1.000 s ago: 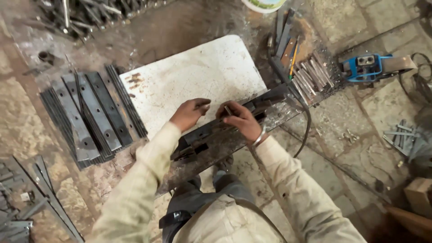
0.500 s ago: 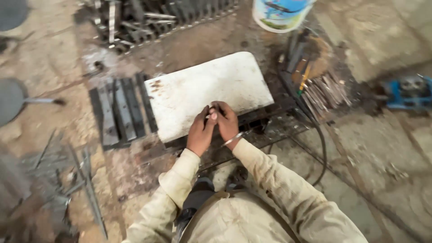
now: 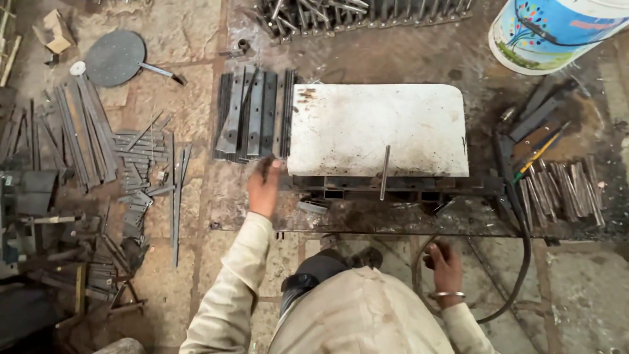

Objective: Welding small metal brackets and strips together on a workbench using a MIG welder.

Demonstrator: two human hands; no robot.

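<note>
Two bare hands work well apart over a cluttered metal-shop floor: the left hand [image 3: 264, 189] reaches out w/ fingers spread loose, fingertips at the near edge of a stack of flat steel bars [image 3: 252, 113] lying just beside the left edge of a white slab [image 3: 377, 128]; whether it has hold of a bar yet can't be told. The right hand [image 3: 445, 262] sits low by the person's knee, curled near a black cable [image 3: 521, 216], grip unclear. A thin steel rod [image 3: 384, 172] hangs over the slab's front edge, resting on the dark steel frame [image 3: 393, 187] beneath. Risks, as judged: bar edges look raw, so a bare-handed grab could cut; pulling one bar from the pile may drag neighbours & spill the stack; the overhanging rod could roll off if the slab or frame is jolted; the cable looping near the knee could snag as the person shifts. More scrap strips [image 3: 141, 164] lie at left, a paint bucket [image 3: 557, 33] at the far right corner.
</note>
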